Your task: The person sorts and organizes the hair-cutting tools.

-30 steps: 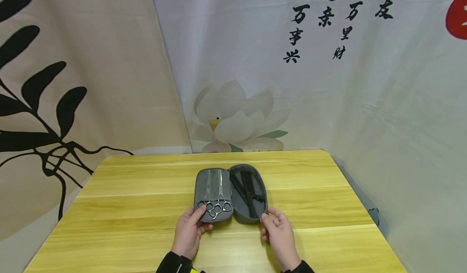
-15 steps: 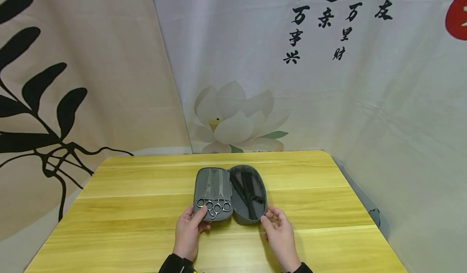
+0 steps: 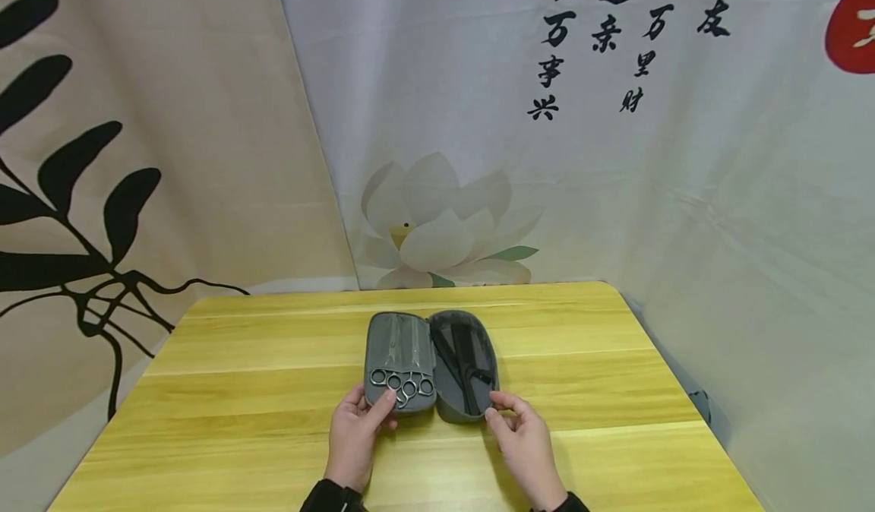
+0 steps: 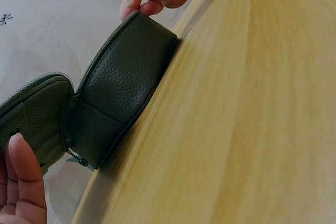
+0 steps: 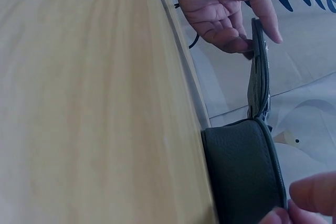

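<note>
A dark grey zip case [image 3: 451,412] lies spread apart on the table, its flap to the left and its deep half to the right. Silver scissors [image 3: 409,389] sit in the flap's clear pocket [image 3: 403,345], finger rings showing below it. Long black tools [image 3: 466,352] fill the deep half; their exact kind is unclear. My left hand [image 3: 353,440] grips the flap's lower edge, thumb on top by the rings and fingers underneath. With thumb and fingers, my right hand [image 3: 526,444] pinches the near right rim of the deep half. In the left wrist view, the case's leathery outer wall [image 4: 126,72] shows.
The case rests on a yellow wood-grain table [image 3: 273,390], around the middle. Behind the table hangs a pale cloth backdrop [image 3: 478,79] with a printed lotus and dark characters. A plant print [image 3: 75,269] covers the left side.
The left thumb has slid slightly right over the scissor rings. The right hand's fingertips have shifted slightly left along the rim. The case stays almost in place.
</note>
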Available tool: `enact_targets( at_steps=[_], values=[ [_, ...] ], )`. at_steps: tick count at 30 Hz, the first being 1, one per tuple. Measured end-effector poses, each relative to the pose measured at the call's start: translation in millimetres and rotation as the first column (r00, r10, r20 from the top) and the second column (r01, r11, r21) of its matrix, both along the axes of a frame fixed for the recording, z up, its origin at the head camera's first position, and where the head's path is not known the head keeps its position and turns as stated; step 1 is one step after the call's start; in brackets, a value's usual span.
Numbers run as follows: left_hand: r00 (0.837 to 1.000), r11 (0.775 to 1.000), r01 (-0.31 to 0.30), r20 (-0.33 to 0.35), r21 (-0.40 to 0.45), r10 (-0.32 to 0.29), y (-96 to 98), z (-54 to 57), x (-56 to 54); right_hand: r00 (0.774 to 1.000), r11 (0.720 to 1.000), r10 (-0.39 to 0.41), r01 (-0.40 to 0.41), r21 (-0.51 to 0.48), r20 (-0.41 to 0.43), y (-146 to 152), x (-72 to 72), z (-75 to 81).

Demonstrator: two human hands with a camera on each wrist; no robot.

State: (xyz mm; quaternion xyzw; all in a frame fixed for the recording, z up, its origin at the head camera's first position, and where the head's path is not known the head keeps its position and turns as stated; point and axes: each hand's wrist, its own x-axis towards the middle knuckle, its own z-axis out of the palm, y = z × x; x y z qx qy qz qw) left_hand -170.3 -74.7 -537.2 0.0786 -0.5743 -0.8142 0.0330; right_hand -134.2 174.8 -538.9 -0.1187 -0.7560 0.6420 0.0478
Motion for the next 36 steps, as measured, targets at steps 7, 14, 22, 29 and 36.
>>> enact_targets(
  at_steps=[7,14,22,29,36],
  values=[
    [1.000,1.000,-0.011,-0.029,0.012,0.011,0.9,-0.4,1.1,1.000,1.000,0.004,-0.004,0.027,0.003,1.6,1.2,2.4],
    [0.999,1.000,-0.020,-0.035,0.010,0.021,2.1,0.5,0.9,1.000,0.999,0.021,-0.021,0.035,0.018,2.3,-1.0,4.0],
    [0.998,1.000,-0.026,-0.056,0.010,0.027,3.7,2.7,1.2,1.000,0.999,0.023,-0.023,0.024,-0.015,2.4,0.4,3.3],
    [0.996,0.999,-0.043,-0.082,0.025,0.045,6.8,0.6,1.4,1.000,0.999,0.017,-0.017,0.034,0.005,2.7,-0.5,2.7],
    [0.994,0.998,-0.058,-0.089,0.012,0.059,7.3,1.2,2.0,1.000,0.999,0.014,-0.014,0.038,0.010,3.2,0.0,4.0]
  ],
)
